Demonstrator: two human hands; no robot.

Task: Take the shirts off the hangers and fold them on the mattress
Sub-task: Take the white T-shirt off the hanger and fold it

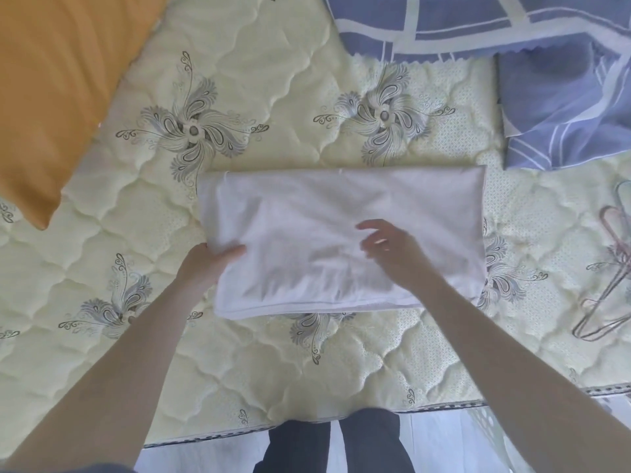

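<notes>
A white shirt lies folded into a flat rectangle in the middle of the cream quilted mattress. My left hand grips the shirt's left edge, thumb on top and fingers tucked under the cloth. My right hand hovers over or lightly touches the shirt's right half, its fingers spread and blurred. Wire hangers with no shirts on them lie at the right edge of the mattress.
An orange pillow fills the far left corner. A blue and white patterned blanket and a matching pillow lie at the far right. The mattress's near edge runs just in front of my legs.
</notes>
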